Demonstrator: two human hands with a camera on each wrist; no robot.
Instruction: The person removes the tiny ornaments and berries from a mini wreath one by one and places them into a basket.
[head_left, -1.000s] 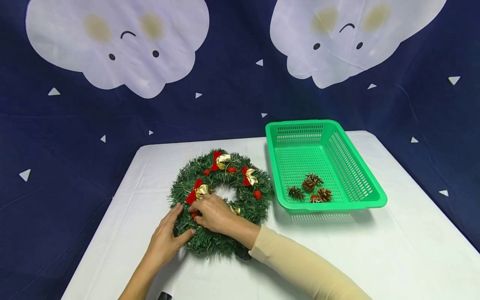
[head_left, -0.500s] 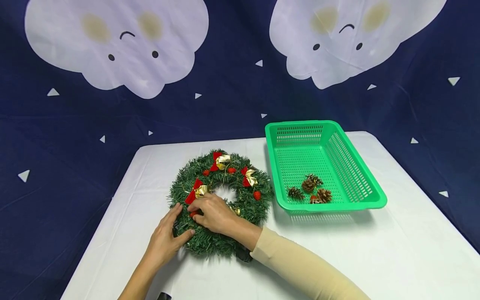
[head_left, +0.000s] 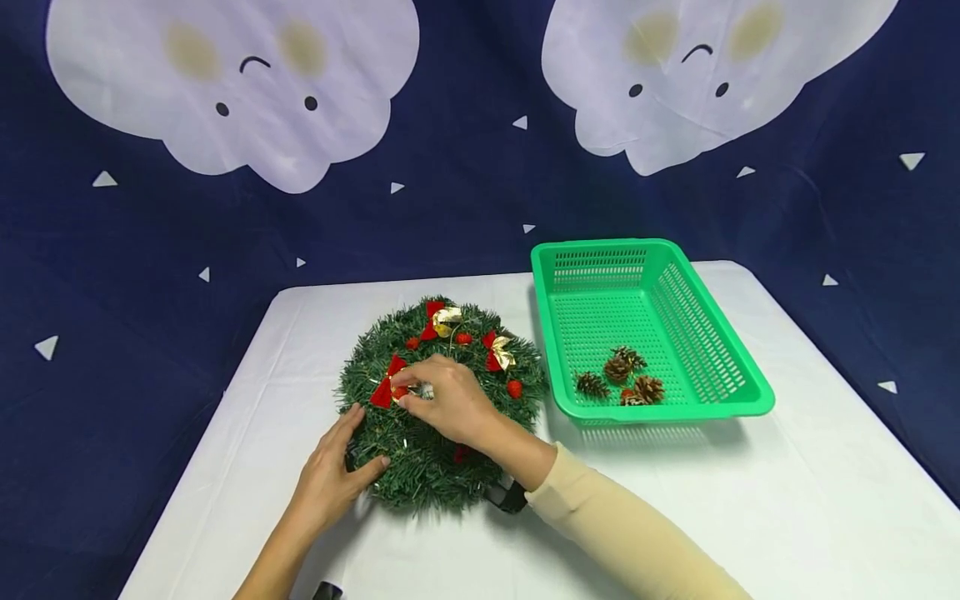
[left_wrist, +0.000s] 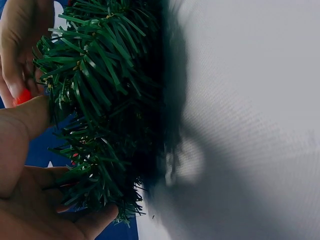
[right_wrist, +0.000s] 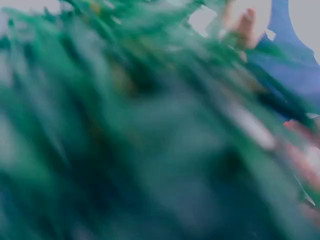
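A green Christmas wreath (head_left: pixel 420 487) lies on the white table. Against its left rim rests my left hand (head_left: pixel 327 479), thumb spread from mostly straight fingers; in the left wrist view they touch the foliage (left_wrist: pixel 95 65). Over the wreath's middle, my right hand (head_left: pixel 450 402) pinches a red berry ornament (head_left: pixel 399 392) between thumb and fingers. Just left of it sits a red bow (head_left: pixel 382 392), whose gold ribbon is mostly hidden by my fingers. Two more red-and-gold bows, one at the top (head_left: pixel 442 318) and one at the right (head_left: pixel 497 352), decorate the wreath. The right wrist view is blurred.
Right of the wreath stands a green plastic basket (head_left: pixel 720 333) with several pine cones (head_left: pixel 618 369) at its near end. A small dark object (head_left: pixel 327 591) shows at the bottom edge. Behind the table hangs a dark blue cloth (head_left: pixel 465 225) with clouds.
My right hand has lifted and moved up and right from the wreath's lower left, carrying the red berry ornament off that spot. The left hand stays in place.
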